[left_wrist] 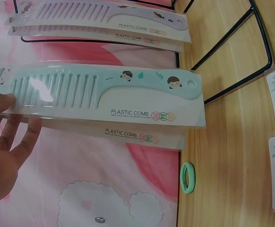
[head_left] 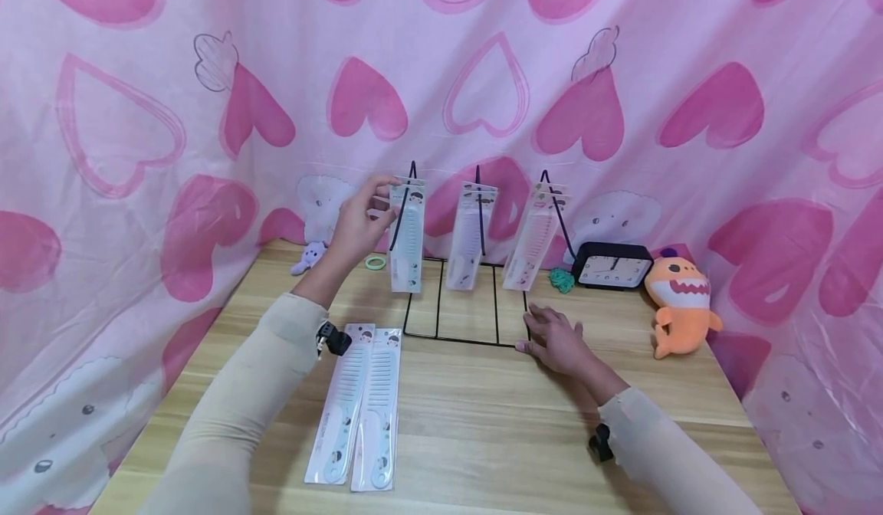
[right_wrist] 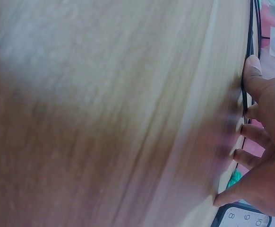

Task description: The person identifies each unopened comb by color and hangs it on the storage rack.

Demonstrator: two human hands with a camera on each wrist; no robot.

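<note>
My left hand [head_left: 360, 220] pinches the upper left edge of a packaged mint-green comb [head_left: 407, 239], thumb on the front. That comb hangs at the left of a black wire rack [head_left: 469, 340]; in the left wrist view another comb package [left_wrist: 161, 139] shows behind it. A packaged purple comb [head_left: 465, 243] hangs in the middle, a packaged pink comb [head_left: 530, 247] on the right. My right hand [head_left: 560, 342] rests at the rack base's right front corner, fingers spread, thumb against the wire [right_wrist: 245, 94]. Two packaged light-blue combs [head_left: 341, 408] [head_left: 379, 415] lie side by side on the table.
A black clock [head_left: 612, 266] and an orange plush shark [head_left: 679, 308] stand right of the rack. A teal scrunchy item [head_left: 562, 280], a green ring [head_left: 375, 262] and a small purple toy [head_left: 309, 257] lie near the heart-patterned curtain [head_left: 366, 101] behind the wooden table [head_left: 497, 438].
</note>
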